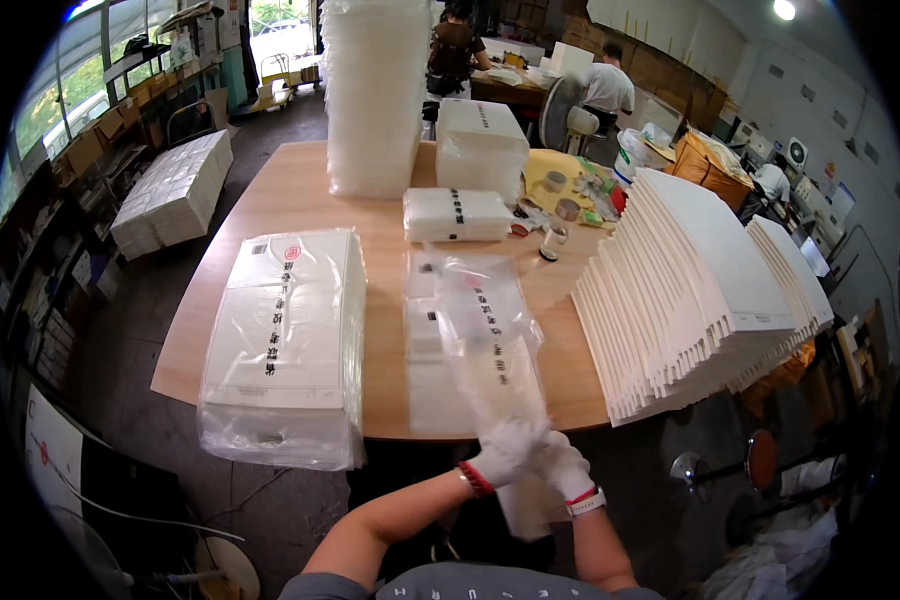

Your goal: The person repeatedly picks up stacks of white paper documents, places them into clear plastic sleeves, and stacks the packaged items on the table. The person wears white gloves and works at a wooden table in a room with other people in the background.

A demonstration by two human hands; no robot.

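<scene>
Both my hands wear white gloves and sit close together just past the table's near edge. My left hand (511, 448) is closed on the lower end of a clear plastic bag (485, 318) with dark print and a red round mark. Beside it, my right hand (563, 466) is closed too, gripping the same bag; a blurred part of it hangs below the hands. Under the bag, flat on the table, lie more clear printed bags (432, 385). Left of them stands a stack of white paper packs in clear plastic (292, 320).
On my right, a tall fanned stack of white paper (670, 280) leans at the table's edge. Toward the back stand a high pile of clear bags (375, 100), a bundle of printed bags (457, 215), a white paper block (482, 150) and tape rolls (567, 209). Two people work beyond.
</scene>
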